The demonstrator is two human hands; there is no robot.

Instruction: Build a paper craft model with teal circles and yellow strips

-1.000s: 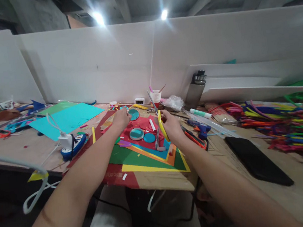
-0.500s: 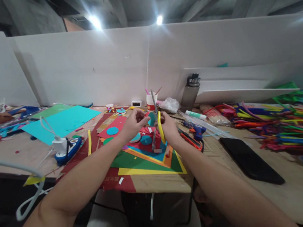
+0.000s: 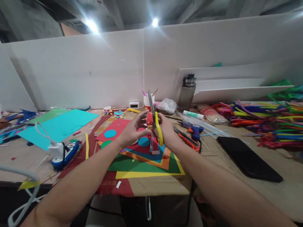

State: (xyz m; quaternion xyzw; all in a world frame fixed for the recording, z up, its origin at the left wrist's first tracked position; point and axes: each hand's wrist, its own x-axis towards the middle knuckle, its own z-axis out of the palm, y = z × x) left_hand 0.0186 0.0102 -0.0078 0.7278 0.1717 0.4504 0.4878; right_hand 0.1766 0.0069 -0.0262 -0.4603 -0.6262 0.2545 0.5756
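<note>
In my right hand (image 3: 166, 130) is a pair of scissors (image 3: 158, 129) with yellow handles; the blades point up. My left hand (image 3: 134, 130) faces it, thumb and fingers curved around a small red piece (image 3: 149, 120) with an orange lower edge. The scissors partly hide this piece, and its kind is unclear. Below the hands lie a red sheet (image 3: 118, 127) with a blue paper circle (image 3: 110, 134), another blue circle (image 3: 144, 141), and stacked green (image 3: 144, 165), orange and yellow sheets.
A turquoise sheet (image 3: 61, 126) and a blue boat-shaped object (image 3: 66, 156) are at left. Behind stand a cup (image 3: 149, 100) and a bottle (image 3: 187, 93). To the right are a glue gun (image 3: 195, 130), a black phone (image 3: 248, 158) and many pipe cleaners (image 3: 270, 124).
The teal circle at my left fingertips no longer shows there; a red face shows instead. My left fingers have spread wider, and the scissors stay in my right hand. The view has shifted slightly.
</note>
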